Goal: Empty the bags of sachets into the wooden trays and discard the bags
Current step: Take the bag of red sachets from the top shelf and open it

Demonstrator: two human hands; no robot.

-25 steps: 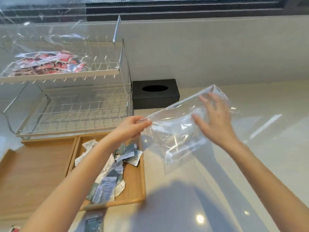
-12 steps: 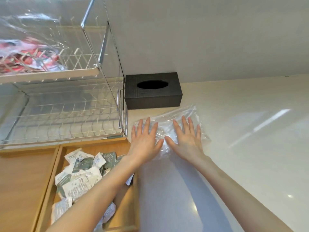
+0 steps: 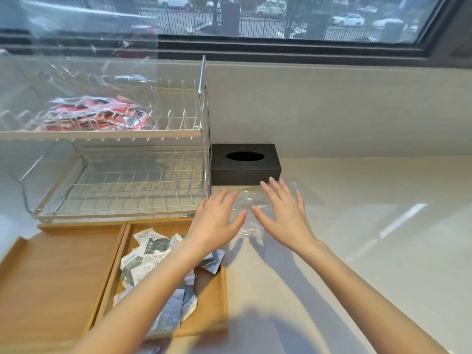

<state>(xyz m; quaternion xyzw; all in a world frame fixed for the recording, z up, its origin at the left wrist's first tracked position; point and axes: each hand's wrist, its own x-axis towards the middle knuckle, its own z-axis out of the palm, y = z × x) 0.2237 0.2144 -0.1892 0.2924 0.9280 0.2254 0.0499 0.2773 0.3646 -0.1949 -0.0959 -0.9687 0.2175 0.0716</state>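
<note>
An empty clear plastic bag [image 3: 251, 200] lies flat on the pale counter, just in front of the black box. My left hand [image 3: 217, 221] and my right hand [image 3: 283, 213] hover over it with fingers spread, holding nothing; whether they touch it I cannot tell. Grey and white sachets [image 3: 153, 261] fill the right wooden tray [image 3: 214, 302]; my left forearm crosses over them. The left wooden tray [image 3: 56, 272] holds nothing. A second clear bag with red sachets [image 3: 94, 113] rests on the upper shelf of the wire rack.
A white two-tier wire dish rack [image 3: 122, 185] stands behind the trays. A black tissue box [image 3: 245, 164] with an oval opening sits against the wall. The pale counter [image 3: 370, 226] stretches to the right, and a window [image 3: 281, 19] runs along the top.
The empty bag was held up in both hands, then laid flat on the counter. Both hands let go of it and now spread above it. The camera has tilted up.
</note>
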